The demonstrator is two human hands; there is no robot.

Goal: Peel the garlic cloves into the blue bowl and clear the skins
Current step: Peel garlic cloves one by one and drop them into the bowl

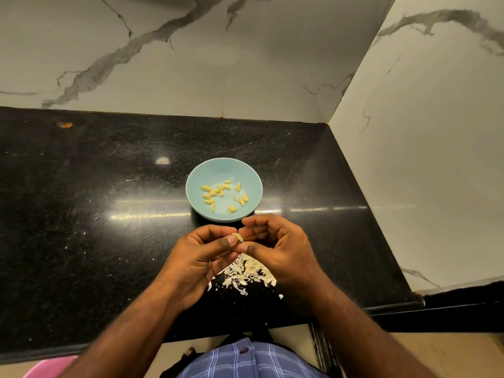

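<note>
A light blue bowl point(196, 174) sits on the black counter and holds several peeled yellow garlic cloves point(215, 190). Just in front of the bowl, my left hand point(196, 257) and my right hand point(275, 246) meet fingertip to fingertip. Between them is one pale garlic clove point(238, 237), pinched by my left thumb and fingers, with my right thumb and fingers curled against it. Below the hands lies a pile of white garlic skins point(249, 274) on the counter, partly hidden by my hands.
The black granite counter point(81, 214) ends at marble walls behind and on the right. Its front edge runs just below my forearms. A few skin flakes are scattered near the pile. A pink object point(49, 366) shows at the bottom left.
</note>
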